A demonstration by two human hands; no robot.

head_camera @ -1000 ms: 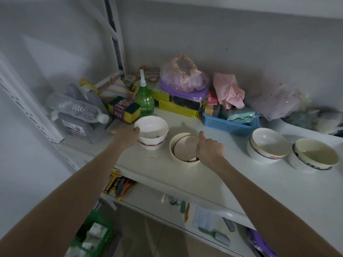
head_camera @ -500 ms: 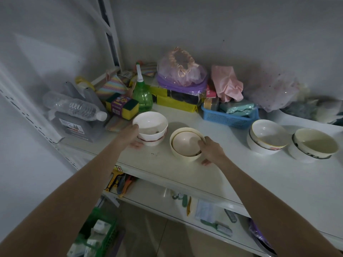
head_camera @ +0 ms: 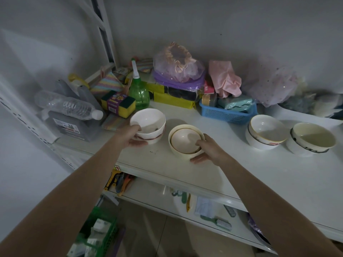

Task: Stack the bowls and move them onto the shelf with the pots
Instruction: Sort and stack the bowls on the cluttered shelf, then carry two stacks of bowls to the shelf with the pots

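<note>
On the white shelf [head_camera: 185,173] stand four groups of bowls. My left hand [head_camera: 132,136] grips the near rim of a white bowl stack with a red band [head_camera: 150,123], fingers inside and thumb below. My right hand [head_camera: 206,151] grips the right rim of a cream bowl stack [head_camera: 182,140], a smaller bowl nested in a larger one, fingers over the rim and thumb under. Further right sit a white bowl stack with a gold rim [head_camera: 263,131] and a cream bowl with a dark rim [head_camera: 313,138], both untouched.
Behind the bowls are a green spray bottle [head_camera: 139,93], a sponge pack [head_camera: 118,103], a lying plastic bottle [head_camera: 70,106], a blue basket [head_camera: 228,113] and bagged items against the wall. A lower shelf [head_camera: 207,214] holds small tools. No pots are in view.
My right hand slid from the cream stack's inside to its right rim and now grips it. My left hand closed on the white stack's rim. The inner cream bowl settled flat.
</note>
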